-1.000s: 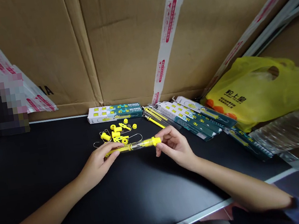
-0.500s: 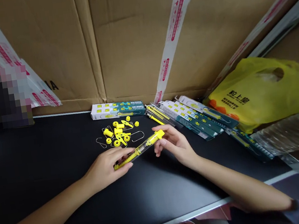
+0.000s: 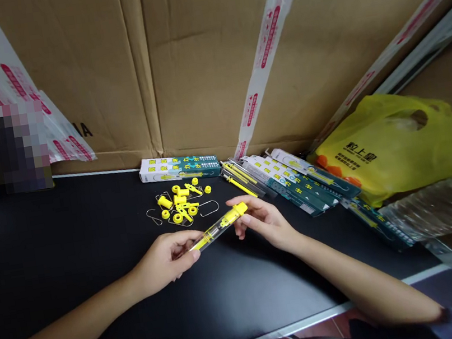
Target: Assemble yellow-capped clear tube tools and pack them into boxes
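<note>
My left hand [image 3: 165, 262] is closed around the lower end of a clear tubular spring scale [image 3: 217, 227] with yellow parts inside. Its yellow cap [image 3: 239, 209] points up and to the right. The fingers and thumb of my right hand [image 3: 265, 221] grip that cap. The tube is tilted above the black table [image 3: 230, 310], and its lower end is hidden in my left palm. Beyond the tube lies a loose group of small yellow plastic parts [image 3: 179, 199], with wire hooks [image 3: 209, 208] and springs among them.
Behind the parts stands a printed box [image 3: 178, 167]. Clear tubes with yellow rods [image 3: 240, 178] and flat printed boxes [image 3: 296, 181] lie to its right. At the far right rests a yellow plastic bag [image 3: 392, 144]. A cardboard wall [image 3: 203, 71] closes off the back.
My left hand has shifted slightly down the tube, leaving more of it uncovered. My right hand stays at the cap, now with the thumb and fingers closer around it. The view has shifted slightly.
</note>
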`<state>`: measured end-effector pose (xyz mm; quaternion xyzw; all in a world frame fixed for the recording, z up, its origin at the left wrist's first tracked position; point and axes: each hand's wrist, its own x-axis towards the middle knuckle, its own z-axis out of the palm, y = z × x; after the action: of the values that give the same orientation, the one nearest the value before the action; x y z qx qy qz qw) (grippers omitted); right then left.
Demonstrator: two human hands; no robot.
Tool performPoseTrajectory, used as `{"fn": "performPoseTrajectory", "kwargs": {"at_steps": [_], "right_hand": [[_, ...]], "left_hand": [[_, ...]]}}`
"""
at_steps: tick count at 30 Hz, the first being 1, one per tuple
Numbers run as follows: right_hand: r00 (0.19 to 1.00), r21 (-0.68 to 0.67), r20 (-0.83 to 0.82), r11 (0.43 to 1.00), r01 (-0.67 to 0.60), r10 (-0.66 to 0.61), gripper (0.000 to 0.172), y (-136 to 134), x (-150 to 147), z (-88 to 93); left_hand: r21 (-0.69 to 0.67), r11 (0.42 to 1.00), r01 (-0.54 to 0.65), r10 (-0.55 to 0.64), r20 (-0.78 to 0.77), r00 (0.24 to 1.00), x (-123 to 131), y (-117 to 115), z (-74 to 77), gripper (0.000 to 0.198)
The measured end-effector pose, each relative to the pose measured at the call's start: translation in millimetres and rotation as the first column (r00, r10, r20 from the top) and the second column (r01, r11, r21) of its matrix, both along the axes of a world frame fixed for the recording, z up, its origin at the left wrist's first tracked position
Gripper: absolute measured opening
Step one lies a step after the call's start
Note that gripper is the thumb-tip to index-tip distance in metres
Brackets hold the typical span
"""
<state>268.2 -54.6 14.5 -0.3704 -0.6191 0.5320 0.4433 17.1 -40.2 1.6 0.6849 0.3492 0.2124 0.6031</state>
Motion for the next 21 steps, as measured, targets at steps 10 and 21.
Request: {"fn": "performPoseTrajectory", "kwargs": {"at_steps": [10, 21], "right_hand": [[0.999, -0.023, 0.024, 0.999, -0.039, 0.039, 0.033, 4, 1, -9.4], [0.955, 0.054, 0.239, 0.979, -0.196, 0.178, 0.033, 10, -28, -3.0]], "left_hand": [[-0.187, 0.979, 0.076, -0.073, 0.026, 0.997, -3, 8, 1.8, 0.037], [-0.225, 0.973, 0.053, -0.026, 0.120, 0.992, 3, 6, -2.2, 0.033]]}}
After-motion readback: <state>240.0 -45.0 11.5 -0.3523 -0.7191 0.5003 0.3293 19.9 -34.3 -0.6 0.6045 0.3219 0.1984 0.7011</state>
